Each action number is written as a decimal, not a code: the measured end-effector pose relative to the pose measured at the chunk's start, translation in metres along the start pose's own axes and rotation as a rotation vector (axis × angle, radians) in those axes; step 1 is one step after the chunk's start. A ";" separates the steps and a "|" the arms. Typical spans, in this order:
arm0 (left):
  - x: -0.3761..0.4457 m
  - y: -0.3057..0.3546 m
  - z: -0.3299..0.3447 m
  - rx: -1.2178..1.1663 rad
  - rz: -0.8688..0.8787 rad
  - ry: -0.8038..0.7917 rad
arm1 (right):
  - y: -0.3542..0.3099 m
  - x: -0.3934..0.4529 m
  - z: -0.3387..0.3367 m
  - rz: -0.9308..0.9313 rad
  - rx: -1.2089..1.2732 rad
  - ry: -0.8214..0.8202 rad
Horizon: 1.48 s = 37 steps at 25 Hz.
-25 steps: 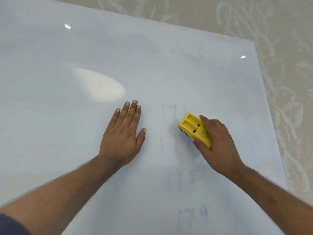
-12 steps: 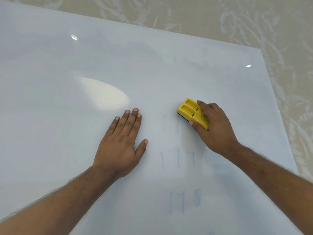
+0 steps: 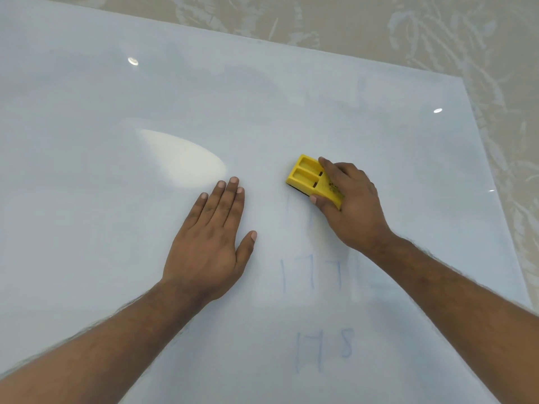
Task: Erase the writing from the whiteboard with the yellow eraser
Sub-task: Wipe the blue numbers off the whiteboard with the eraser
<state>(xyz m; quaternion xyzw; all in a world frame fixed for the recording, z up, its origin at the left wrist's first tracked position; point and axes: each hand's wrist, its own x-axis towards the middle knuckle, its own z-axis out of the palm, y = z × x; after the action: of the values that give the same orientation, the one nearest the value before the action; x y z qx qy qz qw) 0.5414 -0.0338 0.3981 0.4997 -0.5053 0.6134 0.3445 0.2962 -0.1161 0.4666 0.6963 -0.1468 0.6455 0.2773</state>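
Note:
A large whiteboard (image 3: 116,199) lies flat and fills most of the view. My right hand (image 3: 353,208) grips the yellow eraser (image 3: 306,176) and presses it onto the board right of centre. Faint blue writing "177" (image 3: 312,272) sits just below the eraser, and "178" (image 3: 323,348) lies nearer to me. Smudged traces remain between the eraser and "177". My left hand (image 3: 210,243) rests flat on the board to the left of the writing, fingers together, holding nothing.
A beige patterned floor (image 3: 437,33) shows beyond the board's far edge and right edge. Light glare (image 3: 180,161) reflects on the board above my left hand.
The eraser slid away from me, up the board, wiping out the faint top row of writing. My left hand stayed flat in place. The view shifted slightly.

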 end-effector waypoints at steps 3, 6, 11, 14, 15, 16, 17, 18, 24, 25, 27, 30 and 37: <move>-0.001 0.001 0.000 0.001 -0.001 -0.003 | -0.006 -0.018 0.003 -0.095 -0.013 -0.033; -0.002 0.000 -0.001 0.004 -0.001 -0.002 | -0.005 -0.036 -0.004 -0.188 -0.013 -0.109; -0.004 0.001 -0.002 0.026 0.005 0.000 | 0.026 -0.036 -0.024 -0.164 -0.013 -0.129; -0.006 0.002 -0.002 0.040 0.019 0.004 | 0.021 -0.021 -0.012 -0.015 0.060 -0.021; -0.007 0.002 -0.002 0.040 0.020 0.005 | 0.016 -0.017 -0.007 -0.005 0.067 -0.002; -0.007 0.003 -0.002 0.037 0.020 0.005 | 0.010 -0.016 -0.003 -0.015 0.066 0.005; -0.008 0.004 -0.002 0.033 0.018 0.003 | 0.006 -0.017 0.000 -0.044 0.057 -0.001; -0.009 0.004 -0.002 0.028 0.015 0.001 | 0.002 -0.022 0.001 -0.083 0.045 -0.017; -0.013 0.006 -0.002 0.023 -0.007 -0.023 | 0.002 -0.070 -0.014 -0.243 0.013 -0.192; -0.015 0.006 -0.002 0.024 -0.011 -0.027 | 0.009 -0.074 -0.021 -0.255 -0.003 -0.211; -0.020 0.007 -0.002 0.022 -0.019 -0.033 | 0.023 -0.077 -0.033 -0.255 -0.044 -0.218; -0.027 0.010 -0.002 0.026 -0.028 -0.039 | 0.035 -0.069 -0.035 -0.155 -0.058 -0.147; -0.037 0.014 -0.001 0.005 -0.035 -0.031 | -0.019 -0.090 0.001 -0.151 0.021 -0.106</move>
<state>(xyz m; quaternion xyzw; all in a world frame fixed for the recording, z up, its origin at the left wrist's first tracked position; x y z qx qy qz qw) 0.5379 -0.0330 0.3591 0.5188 -0.4999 0.6009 0.3462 0.2965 -0.1150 0.3744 0.7415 -0.1016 0.5864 0.3098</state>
